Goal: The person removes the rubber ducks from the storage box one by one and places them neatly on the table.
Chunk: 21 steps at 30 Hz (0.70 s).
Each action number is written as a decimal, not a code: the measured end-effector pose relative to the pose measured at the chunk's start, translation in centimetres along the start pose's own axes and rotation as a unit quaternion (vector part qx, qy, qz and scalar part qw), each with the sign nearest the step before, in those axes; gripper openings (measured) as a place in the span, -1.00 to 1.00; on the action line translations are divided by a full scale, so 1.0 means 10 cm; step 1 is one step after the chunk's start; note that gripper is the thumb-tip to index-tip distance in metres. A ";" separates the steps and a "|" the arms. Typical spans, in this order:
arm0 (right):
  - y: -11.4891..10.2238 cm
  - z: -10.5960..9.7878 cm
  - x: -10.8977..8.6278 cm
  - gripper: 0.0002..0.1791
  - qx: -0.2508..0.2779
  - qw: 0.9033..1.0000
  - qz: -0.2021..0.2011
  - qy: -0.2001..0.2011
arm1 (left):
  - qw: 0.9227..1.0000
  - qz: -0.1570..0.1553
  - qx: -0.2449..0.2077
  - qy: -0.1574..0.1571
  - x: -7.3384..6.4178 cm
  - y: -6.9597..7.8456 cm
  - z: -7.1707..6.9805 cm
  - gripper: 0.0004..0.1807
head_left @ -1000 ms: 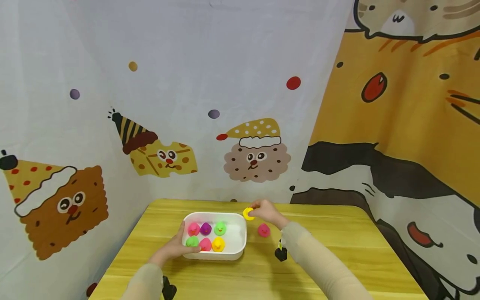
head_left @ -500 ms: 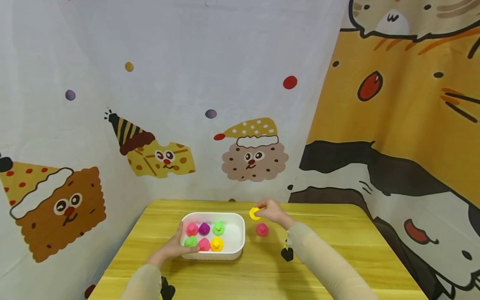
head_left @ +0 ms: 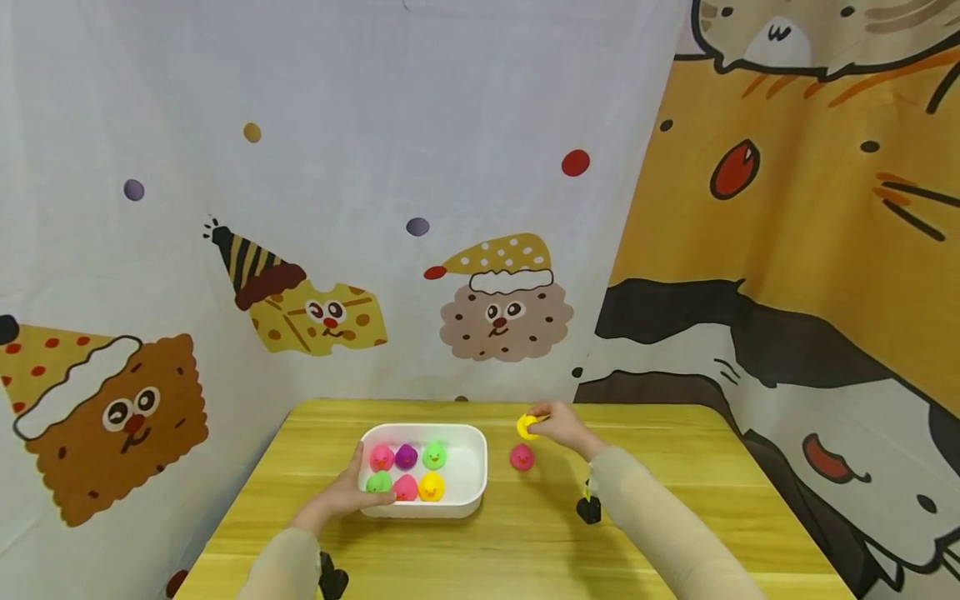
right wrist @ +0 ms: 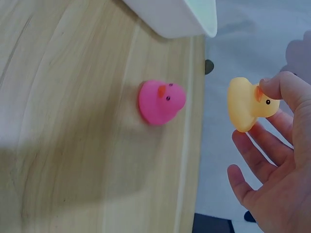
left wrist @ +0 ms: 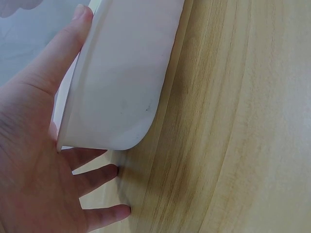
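My right hand (head_left: 564, 427) pinches a yellow rubber duck (right wrist: 243, 104) between thumb and fingers, held up above the back part of the table. A pink rubber duck (head_left: 522, 457) sits on the wood just below and left of that hand in the head view. To its left stands a white plastic container (head_left: 470, 471) with several ducks inside: pink, purple, green and yellow. My left hand (head_left: 341, 496) rests against the container's left end. Its thumb (left wrist: 60, 53) lies along the rim, while its other fingers (left wrist: 97, 179) extend straight around the corner.
The wooden table (head_left: 480, 558) ends close to a printed cloth backdrop (head_left: 480, 108) with cartoon figures. Black devices hang at both wrists, one of them (head_left: 588, 507) over the table near the right forearm.
My right hand has moved to the right, away from the container, carrying the yellow duck. My left hand stays on the container, and the head view has shifted slightly.
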State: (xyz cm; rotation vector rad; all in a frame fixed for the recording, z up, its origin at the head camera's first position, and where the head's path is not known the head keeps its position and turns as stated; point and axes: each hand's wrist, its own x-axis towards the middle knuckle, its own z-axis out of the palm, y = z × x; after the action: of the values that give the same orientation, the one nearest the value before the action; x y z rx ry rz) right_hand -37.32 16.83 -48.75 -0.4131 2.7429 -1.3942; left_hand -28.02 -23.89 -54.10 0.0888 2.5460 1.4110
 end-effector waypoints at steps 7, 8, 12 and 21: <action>0.12 -0.06 -0.04 -0.66 0.005 1.000 0.008 0.011 | 1.000 -0.016 0.009 0.002 0.00 0.03 -0.01 0.38; 0.13 -0.06 -0.04 -0.66 0.006 1.000 0.010 0.011 | 1.000 -0.017 0.010 0.002 0.00 0.03 -0.01 0.38; 0.16 -0.07 -0.07 -0.66 0.017 1.000 0.020 0.016 | 1.000 -0.018 0.013 0.003 0.00 0.03 -0.02 0.38; 0.37 -0.07 -0.13 -0.68 0.021 0.999 0.025 0.018 | 1.000 0.007 0.000 0.002 0.02 -0.04 0.00 0.45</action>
State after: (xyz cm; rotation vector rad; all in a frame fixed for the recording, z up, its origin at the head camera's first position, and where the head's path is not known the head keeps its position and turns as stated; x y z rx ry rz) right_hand -36.96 19.77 -51.39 -0.3186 2.7266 -1.4584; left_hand -28.25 -24.10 -54.45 0.1055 2.5533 1.4168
